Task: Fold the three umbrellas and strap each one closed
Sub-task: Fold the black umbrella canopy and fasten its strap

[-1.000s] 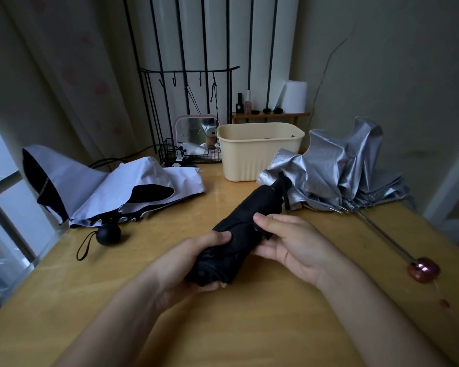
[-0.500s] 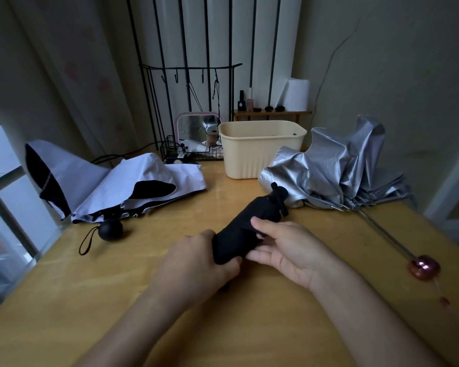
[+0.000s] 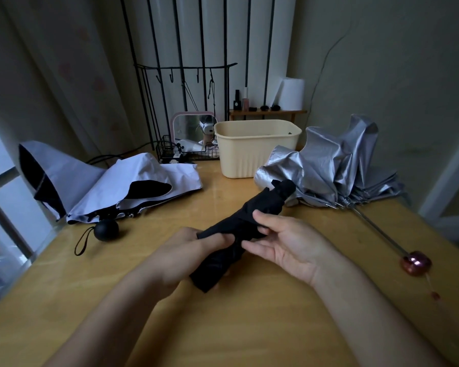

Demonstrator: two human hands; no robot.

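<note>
A rolled black umbrella (image 3: 260,207) lies slanted over the middle of the wooden table (image 3: 249,327). My left hand (image 3: 180,250) wraps around its near, lower part. My right hand (image 3: 284,239) rests its fingers and thumb on the umbrella's middle from the right. A white umbrella with black lining (image 3: 90,186) lies loose and unfolded at the left, its round black handle (image 3: 106,229) and wrist loop in front of it. A silver umbrella (image 3: 331,165) lies crumpled at the right, its thin shaft running to a reddish handle (image 3: 415,264).
A cream plastic basket (image 3: 257,152) stands at the back centre. Behind it are a small mirror (image 3: 194,128), a black wire tray (image 3: 170,152) and a wooden shelf (image 3: 268,111) with small bottles and a paper roll. A window rail runs along the table's left edge.
My left hand has slid back toward the umbrella's near end and uncovered more of the black roll. My right hand has opened a little along its middle. The other two umbrellas have not moved.
</note>
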